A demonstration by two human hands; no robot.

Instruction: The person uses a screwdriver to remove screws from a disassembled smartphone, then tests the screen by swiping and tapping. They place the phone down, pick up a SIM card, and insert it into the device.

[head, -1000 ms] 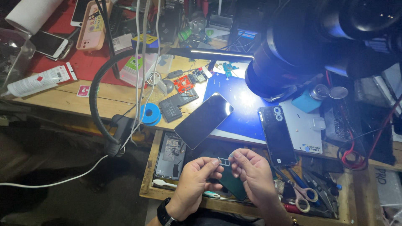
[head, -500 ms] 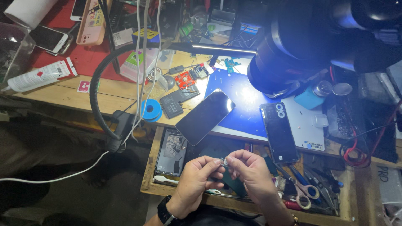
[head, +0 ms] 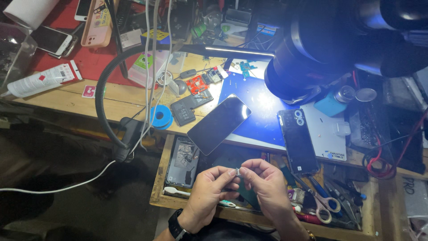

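Observation:
My left hand [head: 211,189] and my right hand [head: 267,185] meet over an open wooden drawer [head: 157,192], fingertips pinched together on a tiny pale metal part [head: 237,171]. A black watch sits on my left wrist. Just beyond the hands, a dark phone screen [head: 219,123] lies tilted at the edge of a blue work mat [head: 261,127]. A black phone back with a camera cluster [head: 298,140] lies to its right. An opened phone body [head: 183,161] rests in the drawer at the left.
A large black microscope head [head: 330,49] hangs over the mat, lit by a bar lamp [head: 232,52] on a flexible arm. Blue tape roll [head: 159,117], small circuit boards [head: 200,82], scissors [head: 325,203], a white tube [head: 42,80] and several phones on a red cloth surround the bench.
The view has shifted slightly; my hands stay over the drawer, fingertips still working the small part, now drawn a little closer together.

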